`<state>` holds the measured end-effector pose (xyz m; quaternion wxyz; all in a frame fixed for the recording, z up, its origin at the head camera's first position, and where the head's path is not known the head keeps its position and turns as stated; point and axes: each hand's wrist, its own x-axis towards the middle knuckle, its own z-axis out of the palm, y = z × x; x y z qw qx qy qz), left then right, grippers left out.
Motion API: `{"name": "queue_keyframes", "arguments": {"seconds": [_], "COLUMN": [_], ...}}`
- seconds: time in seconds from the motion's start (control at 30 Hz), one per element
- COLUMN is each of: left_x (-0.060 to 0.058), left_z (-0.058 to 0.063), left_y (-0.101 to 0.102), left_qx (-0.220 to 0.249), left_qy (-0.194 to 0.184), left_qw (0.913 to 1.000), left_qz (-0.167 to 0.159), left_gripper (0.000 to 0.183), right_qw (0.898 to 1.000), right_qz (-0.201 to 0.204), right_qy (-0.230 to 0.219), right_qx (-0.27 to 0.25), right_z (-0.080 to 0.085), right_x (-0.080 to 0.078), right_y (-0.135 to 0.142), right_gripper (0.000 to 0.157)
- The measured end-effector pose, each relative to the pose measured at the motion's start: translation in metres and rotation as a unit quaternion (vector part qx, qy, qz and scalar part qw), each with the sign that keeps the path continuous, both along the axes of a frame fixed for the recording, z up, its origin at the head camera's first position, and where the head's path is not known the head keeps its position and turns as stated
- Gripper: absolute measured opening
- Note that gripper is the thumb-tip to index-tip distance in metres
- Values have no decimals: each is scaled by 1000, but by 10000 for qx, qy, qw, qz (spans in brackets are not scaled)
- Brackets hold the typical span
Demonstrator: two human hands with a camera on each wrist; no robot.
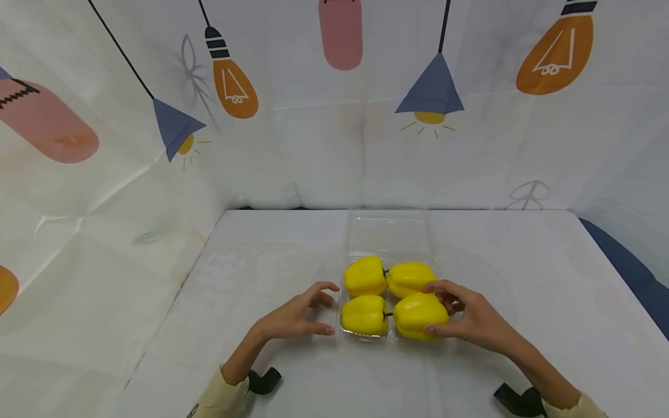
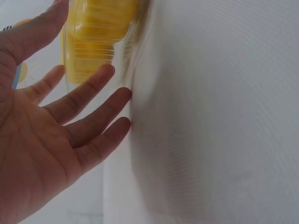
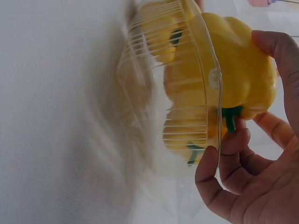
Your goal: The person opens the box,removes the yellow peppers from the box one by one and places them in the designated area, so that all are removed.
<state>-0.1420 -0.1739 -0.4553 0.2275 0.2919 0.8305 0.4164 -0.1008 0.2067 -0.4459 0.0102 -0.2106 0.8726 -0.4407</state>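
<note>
A clear plastic clamshell box (image 1: 389,232) lies with its lid folded back on the table, several yellow bell peppers in its base. My right hand (image 1: 467,316) grips the front right bell pepper (image 1: 420,316), thumb on one side and fingers curled at the other. That pepper stands partly above the box rim (image 3: 218,93) in the right wrist view, its green stem near my fingers. My left hand (image 1: 298,316) is beside the box's left edge, fingers loosely bent, holding nothing. The front left pepper (image 1: 364,315) is the one nearest to it.
The white table (image 1: 251,255) runs back to a hanging white sheet (image 1: 313,145) printed with lamps and bulbs. Another sheet hangs along the left side. Dark blue material (image 1: 632,261) shows beyond the right table edge. Black straps (image 1: 265,381) sit at both wrists.
</note>
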Motion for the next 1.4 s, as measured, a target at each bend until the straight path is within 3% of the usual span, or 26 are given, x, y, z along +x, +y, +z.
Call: {"name": "queue_keyframes", "arguments": {"seconds": [0.27,0.7,1.4], "left_x": [-1,2,2], "left_z": [-2,0,-2], "left_y": [0,0,-1], "left_qx": [-33,-66,-22], "left_qy": [-7,-15,34], "left_qw": [10000,9999,10000], "left_qz": [-21,79,48], "left_gripper": [76,75,75], "right_qw": [9984,9962,9898], "right_qz": [-50,202,-415], "right_qy": [374,784,1247], "right_qx": [422,325,547], "right_z": [11,27,40], "right_x": [3,2,-3], "right_y": [3,24,56], "right_gripper": [59,61,69]}}
